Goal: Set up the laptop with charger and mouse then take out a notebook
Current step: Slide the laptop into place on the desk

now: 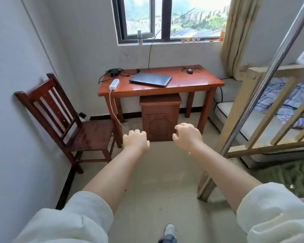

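A closed dark laptop (151, 79) lies flat on a reddish wooden desk (191, 85) under the window. At the desk's far left lies a black charger (114, 71) with tangled cable. A white power strip (114, 84) sits at the left front edge, its cord hanging to the floor. A black mouse (189, 71) with its wire rests at the far right. My left hand (135, 139) and my right hand (187, 135) are stretched forward in the air well short of the desk, fingers curled loosely, holding nothing. No notebook is visible.
A small wooden cabinet (160, 116) stands under the desk. A wooden chair (68, 123) stands against the left wall. A bunk bed with a wooden frame (263, 120) and a metal pole (263, 85) fills the right side. Open floor lies between me and the desk.
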A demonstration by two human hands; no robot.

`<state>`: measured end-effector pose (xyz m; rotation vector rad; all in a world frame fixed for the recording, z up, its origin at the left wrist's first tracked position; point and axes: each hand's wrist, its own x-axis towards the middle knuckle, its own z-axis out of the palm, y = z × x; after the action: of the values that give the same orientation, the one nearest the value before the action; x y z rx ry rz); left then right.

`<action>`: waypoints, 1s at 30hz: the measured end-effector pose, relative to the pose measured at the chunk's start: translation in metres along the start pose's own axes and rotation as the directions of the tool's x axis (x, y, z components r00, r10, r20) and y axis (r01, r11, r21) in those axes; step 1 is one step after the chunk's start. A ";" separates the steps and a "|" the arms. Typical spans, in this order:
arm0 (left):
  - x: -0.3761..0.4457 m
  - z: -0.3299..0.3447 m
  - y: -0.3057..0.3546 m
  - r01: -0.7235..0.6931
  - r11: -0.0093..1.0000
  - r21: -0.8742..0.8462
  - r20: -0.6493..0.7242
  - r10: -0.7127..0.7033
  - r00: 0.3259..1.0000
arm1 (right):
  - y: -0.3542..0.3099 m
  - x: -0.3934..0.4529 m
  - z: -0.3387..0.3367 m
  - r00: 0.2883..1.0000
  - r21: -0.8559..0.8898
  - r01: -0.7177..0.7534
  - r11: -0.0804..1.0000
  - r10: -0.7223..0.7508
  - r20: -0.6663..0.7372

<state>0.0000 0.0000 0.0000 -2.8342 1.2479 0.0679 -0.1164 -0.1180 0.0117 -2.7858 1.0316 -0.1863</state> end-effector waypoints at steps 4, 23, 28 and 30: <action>0.122 -0.012 -0.014 0.077 0.997 0.012 0.004 -0.078 0.997 | 0.025 0.125 -0.007 0.999 0.017 0.024 1.000 -0.024 -0.031; 0.654 -0.029 -0.043 0.037 0.999 -0.034 0.052 -0.035 0.998 | 0.071 0.654 0.049 0.998 0.133 -0.057 0.989 0.054 0.031; 0.769 -0.010 -0.047 0.035 0.998 -0.045 0.091 -0.031 0.995 | 0.097 0.756 0.080 0.989 0.150 -0.128 0.980 0.114 0.099; 0.812 0.003 -0.050 0.048 0.998 -0.040 0.117 -0.043 0.992 | 0.109 0.798 0.097 0.982 0.154 -0.151 0.976 0.131 0.135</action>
<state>0.5847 -0.5639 -0.0484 -2.8464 1.1728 0.2570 0.4327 -0.7114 -0.0571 -2.5317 1.1243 -0.0741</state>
